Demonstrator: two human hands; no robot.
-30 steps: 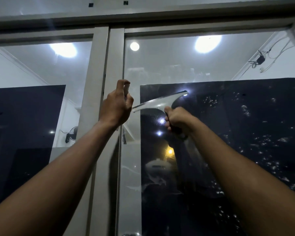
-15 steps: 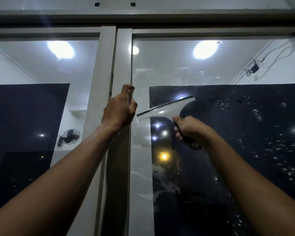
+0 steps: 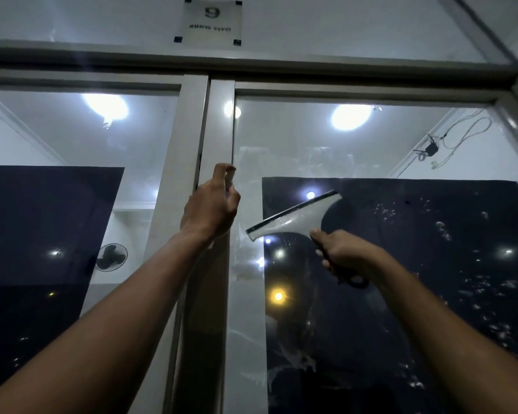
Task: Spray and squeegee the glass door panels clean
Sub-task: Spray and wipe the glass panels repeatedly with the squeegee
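- The left glass door panel (image 3: 81,180) fills the left side of the view; a dark sheet covers its lower part, and a bright ceiling light and a small wall fan (image 3: 112,257) show in or through the glass.
- 2 pale vertical door stiles (image 3: 189,130) meet at the centre, between the 2 panels, under a horizontal frame rail.
- Above that rail, a small taped sign (image 3: 210,20) shows the numeral 9 with mirrored lettering below it.
- The left hand (image 3: 211,209) is raised in front of the right stile, fingers curled around a small spray bottle (image 3: 230,177). Only a pale sliver of the bottle shows, and the index finger arches over its top.
- Just right of that hand, the squeegee (image 3: 296,216) lies against the right glass door panel (image 3: 416,234) near its left edge. Its pale head is tilted, the dark rubber edge running from lower left to upper right.
- The right hand (image 3: 343,253) grips the squeegee's dark handle below the head, fingers wrapped around it, with the handle's end poking out below the hand.
- The right panel carries a dark sheet too. White droplets and foam specks are scattered over its right part, and streaky smears mark the glass near the stile and lower down.
- At upper right, loose white cables (image 3: 461,135) and a small dark box appear near the ceiling.
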